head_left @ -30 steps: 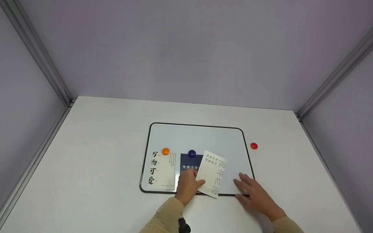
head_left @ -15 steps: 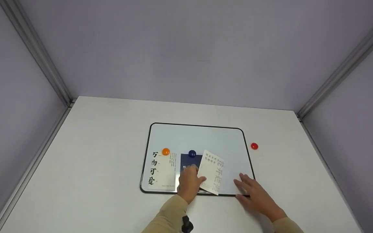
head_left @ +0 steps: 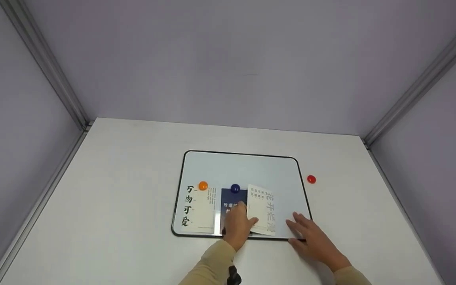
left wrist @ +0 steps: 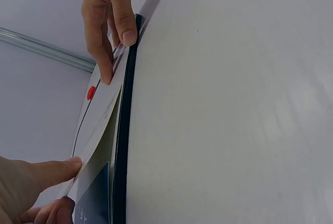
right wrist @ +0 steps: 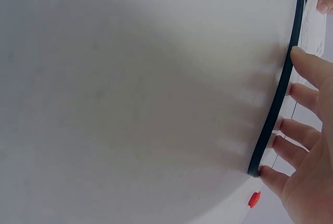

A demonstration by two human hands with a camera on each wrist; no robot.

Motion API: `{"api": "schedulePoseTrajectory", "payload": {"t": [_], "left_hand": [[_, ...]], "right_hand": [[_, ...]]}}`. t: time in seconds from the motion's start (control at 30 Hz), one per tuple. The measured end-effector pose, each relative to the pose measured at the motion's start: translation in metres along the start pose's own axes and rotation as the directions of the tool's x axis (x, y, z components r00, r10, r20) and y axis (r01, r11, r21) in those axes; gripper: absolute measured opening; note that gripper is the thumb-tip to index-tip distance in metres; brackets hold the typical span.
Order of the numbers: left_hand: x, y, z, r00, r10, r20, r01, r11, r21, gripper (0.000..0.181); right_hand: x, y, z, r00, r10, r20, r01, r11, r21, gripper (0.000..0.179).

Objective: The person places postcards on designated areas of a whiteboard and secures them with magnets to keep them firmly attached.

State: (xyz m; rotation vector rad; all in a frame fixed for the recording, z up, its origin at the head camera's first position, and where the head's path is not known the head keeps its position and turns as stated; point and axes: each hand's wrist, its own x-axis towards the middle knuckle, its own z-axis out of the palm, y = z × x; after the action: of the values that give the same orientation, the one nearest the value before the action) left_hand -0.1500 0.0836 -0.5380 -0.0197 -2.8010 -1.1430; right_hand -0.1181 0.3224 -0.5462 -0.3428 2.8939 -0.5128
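My left hand (head_left: 237, 225) pinches the left edge of a cream card (head_left: 260, 209) with grey brush-style characters, thumb on top. The card stands almost straight on the whiteboard (head_left: 242, 166), right beside a dark blue card (head_left: 229, 198) that the hand partly covers. In the left wrist view, the near edge of the cream card (left wrist: 99, 135) bows up off the board. My right hand (head_left: 316, 240) rests at the board's near right corner, fingers spread. Its thumb (right wrist: 308, 64) touches the black frame in the right wrist view.
An orange round magnet (head_left: 203, 185) sits on top of another cream card (head_left: 200, 211) at the board's left. A dark blue magnet (head_left: 235, 188) is on the blue card. One red magnet (head_left: 311, 179) lies on the table right of the board. Walls enclose the white table (head_left: 125, 178).
My left hand has moved right with the cream card, which has turned from a slant to nearly upright and come inside the board's near edge. The right hand has stayed put.
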Motion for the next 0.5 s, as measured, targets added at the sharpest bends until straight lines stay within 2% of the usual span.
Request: {"api": "schedulePoseTrajectory", "payload": {"t": [0.1, 0.33, 0.5], "left_hand": [[-0.001, 0.002, 0.003, 1.0, 0.014, -0.005, -0.014, 1.0, 0.025, 0.036], [-0.002, 0.008, 0.01, 1.0, -0.013, 0.023, 0.012, 0.999, 0.051, 0.042], [-0.004, 0.011, 0.014, 1.0, -0.01, 0.018, 0.009, 0.999, 0.05, 0.042]], "right_hand": [[0.001, 0.0, 0.0, 1.0, 0.011, 0.008, -0.011, 1.0, 0.005, 0.055], [0.001, 0.001, 0.0, 1.0, 0.004, 0.0, -0.004, 1.0, 0.022, 0.054], [0.0, 0.002, 0.0, 1.0, -0.003, -0.003, 0.003, 1.0, 0.026, 0.054]]}}
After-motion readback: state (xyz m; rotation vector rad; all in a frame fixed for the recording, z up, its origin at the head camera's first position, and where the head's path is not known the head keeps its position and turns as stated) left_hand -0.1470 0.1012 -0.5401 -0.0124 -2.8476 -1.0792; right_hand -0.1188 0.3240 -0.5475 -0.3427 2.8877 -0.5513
